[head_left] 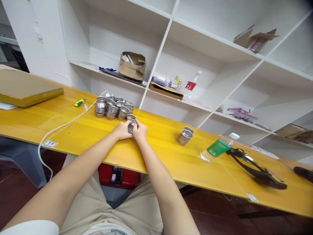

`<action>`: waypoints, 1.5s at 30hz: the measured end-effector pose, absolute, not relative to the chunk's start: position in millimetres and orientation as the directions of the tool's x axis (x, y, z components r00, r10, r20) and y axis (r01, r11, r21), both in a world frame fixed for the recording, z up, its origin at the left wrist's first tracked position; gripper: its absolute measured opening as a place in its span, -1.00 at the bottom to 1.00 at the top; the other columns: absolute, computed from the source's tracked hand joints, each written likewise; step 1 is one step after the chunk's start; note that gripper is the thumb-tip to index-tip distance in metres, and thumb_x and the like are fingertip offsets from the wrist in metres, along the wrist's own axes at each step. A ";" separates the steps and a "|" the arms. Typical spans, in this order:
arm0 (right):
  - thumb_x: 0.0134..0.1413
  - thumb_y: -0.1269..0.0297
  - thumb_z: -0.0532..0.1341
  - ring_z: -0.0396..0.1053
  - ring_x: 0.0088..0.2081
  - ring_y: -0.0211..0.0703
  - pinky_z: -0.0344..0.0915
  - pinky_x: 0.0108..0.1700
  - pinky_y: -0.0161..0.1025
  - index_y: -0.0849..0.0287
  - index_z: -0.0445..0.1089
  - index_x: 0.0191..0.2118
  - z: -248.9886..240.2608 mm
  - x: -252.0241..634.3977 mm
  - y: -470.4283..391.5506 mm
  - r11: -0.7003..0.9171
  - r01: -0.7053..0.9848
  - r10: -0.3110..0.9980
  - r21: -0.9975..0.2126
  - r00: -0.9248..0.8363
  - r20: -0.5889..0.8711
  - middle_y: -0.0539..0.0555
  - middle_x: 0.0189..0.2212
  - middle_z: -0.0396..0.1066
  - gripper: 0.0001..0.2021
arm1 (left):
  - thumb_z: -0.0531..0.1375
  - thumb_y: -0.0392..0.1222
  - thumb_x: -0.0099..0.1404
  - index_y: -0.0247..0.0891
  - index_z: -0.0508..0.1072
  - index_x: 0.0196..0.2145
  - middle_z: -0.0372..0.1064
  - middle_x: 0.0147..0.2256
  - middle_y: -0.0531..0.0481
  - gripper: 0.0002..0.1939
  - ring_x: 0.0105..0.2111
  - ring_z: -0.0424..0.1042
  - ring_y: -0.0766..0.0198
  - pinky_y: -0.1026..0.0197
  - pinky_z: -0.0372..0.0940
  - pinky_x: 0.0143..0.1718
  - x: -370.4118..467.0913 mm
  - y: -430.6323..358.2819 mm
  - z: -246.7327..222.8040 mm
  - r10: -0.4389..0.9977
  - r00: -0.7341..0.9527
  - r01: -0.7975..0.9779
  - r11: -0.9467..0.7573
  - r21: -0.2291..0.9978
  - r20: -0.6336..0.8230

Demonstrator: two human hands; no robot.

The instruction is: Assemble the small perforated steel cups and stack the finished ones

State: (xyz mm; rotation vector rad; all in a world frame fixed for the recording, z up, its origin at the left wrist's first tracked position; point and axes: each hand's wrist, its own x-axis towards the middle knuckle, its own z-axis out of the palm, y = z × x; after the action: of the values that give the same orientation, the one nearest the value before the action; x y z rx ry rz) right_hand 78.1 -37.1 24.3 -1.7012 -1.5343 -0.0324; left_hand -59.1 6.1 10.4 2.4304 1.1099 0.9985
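Observation:
Between my two hands, low over the yellow table, is a small round metal cup (130,128) with its opening tilted toward me. My left hand (122,130) grips it from the left, and my right hand (140,130) closes on its right side. Just beyond my fingers stands another metal cup (131,117), partly hidden. Behind it, to the left, rise stacks of similar perforated metal cups (111,109). Off to the right is a short separate stack of these cups (185,135).
A bottle with a green label (218,147) and a black strap (256,168) lie to the right. At left are a screwdriver (79,102), a white cable (66,124) and a flat cardboard box (26,86). White shelves (156,62) rise behind the table (161,150).

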 end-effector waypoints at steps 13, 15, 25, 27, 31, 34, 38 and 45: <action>0.31 0.35 0.08 0.56 -0.04 -0.06 0.35 0.08 -0.24 0.05 0.58 0.06 19.7 77.7 -34.3 0.087 0.845 0.828 -0.528 0.234 0.510 0.10 -0.07 0.62 -0.63 | 0.32 0.07 0.09 -0.17 0.38 0.03 0.58 -0.17 -0.18 -0.42 -0.16 0.59 -0.12 0.06 0.42 -0.20 -57.6 1.8 13.0 0.740 0.460 0.596 -0.667 0.447 0.491; 0.30 0.34 0.11 0.56 -0.01 -0.05 0.36 0.10 -0.23 0.05 0.59 0.06 19.9 79.3 -32.6 0.085 0.833 0.835 -0.546 0.240 0.496 0.10 -0.05 0.62 -0.64 | 0.32 0.09 0.08 -0.17 0.37 0.05 0.57 -0.15 -0.18 -0.39 -0.14 0.58 -0.13 0.06 0.42 -0.19 -58.1 1.8 13.3 0.739 0.449 0.602 -0.665 0.442 0.502; 0.27 0.36 0.17 0.58 -0.05 -0.13 0.38 0.12 -0.28 0.04 0.63 0.02 19.9 84.0 -29.9 0.146 0.791 0.862 -0.594 0.192 0.468 0.05 -0.07 0.63 -0.67 | 0.34 0.11 0.06 -0.19 0.32 0.10 0.55 -0.09 -0.20 -0.31 -0.08 0.57 -0.15 0.02 0.42 -0.11 -57.0 7.4 6.9 0.722 0.438 0.574 -0.683 0.452 0.536; 0.26 0.37 0.16 0.59 -0.08 -0.14 0.39 0.08 -0.29 0.02 0.63 0.01 19.9 85.3 -29.7 0.161 0.797 0.868 -0.582 0.166 0.468 0.04 -0.10 0.64 -0.65 | 0.34 0.11 0.06 -0.18 0.33 0.09 0.55 -0.09 -0.19 -0.33 -0.07 0.56 -0.15 0.01 0.42 -0.10 -56.6 9.5 4.7 0.707 0.443 0.557 -0.699 0.448 0.551; 0.24 0.40 0.14 0.59 -0.12 -0.14 0.40 0.05 -0.31 0.00 0.64 -0.01 20.8 88.0 -29.7 0.183 0.822 0.877 -0.540 0.111 0.467 0.02 -0.15 0.65 -0.64 | 0.34 0.10 0.07 -0.15 0.36 0.04 0.55 -0.12 -0.16 -0.39 -0.09 0.56 -0.11 0.04 0.41 -0.10 -57.1 10.6 3.5 0.695 0.447 0.552 -0.710 0.438 0.563; 0.23 0.42 0.15 0.58 -0.08 -0.12 0.38 0.07 -0.30 0.00 0.64 -0.01 21.8 89.3 -29.6 0.180 0.840 0.890 -0.511 0.083 0.449 0.02 -0.13 0.65 -0.63 | 0.35 0.11 0.06 -0.15 0.36 0.02 0.55 -0.13 -0.15 -0.39 -0.11 0.56 -0.11 0.06 0.40 -0.14 -58.0 8.7 4.8 0.701 0.454 0.559 -0.705 0.436 0.550; 0.24 0.40 0.16 0.57 -0.08 -0.09 0.38 0.08 -0.26 -0.02 0.63 0.01 24.1 89.6 -29.8 0.173 0.879 0.903 -0.445 0.039 0.427 0.03 -0.12 0.64 -0.64 | 0.35 0.13 0.05 -0.14 0.34 0.01 0.54 -0.15 -0.14 -0.38 -0.13 0.56 -0.12 0.06 0.39 -0.19 -58.4 7.5 5.5 0.708 0.462 0.571 -0.699 0.431 0.535; 0.25 0.41 0.15 0.58 -0.13 -0.05 0.39 0.05 -0.25 0.04 0.62 0.04 28.1 87.9 -31.8 0.158 0.916 0.906 -0.369 0.014 0.422 0.09 -0.15 0.65 -0.63 | 0.34 0.11 0.06 -0.12 0.33 -0.01 0.54 -0.17 -0.12 -0.41 -0.13 0.56 -0.11 0.08 0.38 -0.21 -57.3 8.3 4.5 0.712 0.470 0.583 -0.694 0.422 0.522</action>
State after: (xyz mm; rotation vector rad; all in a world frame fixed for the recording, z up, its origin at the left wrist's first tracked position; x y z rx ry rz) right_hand 87.9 -31.8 28.1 -1.7282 -1.8706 -0.0215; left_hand -57.3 8.3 4.5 2.5302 1.1282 1.0319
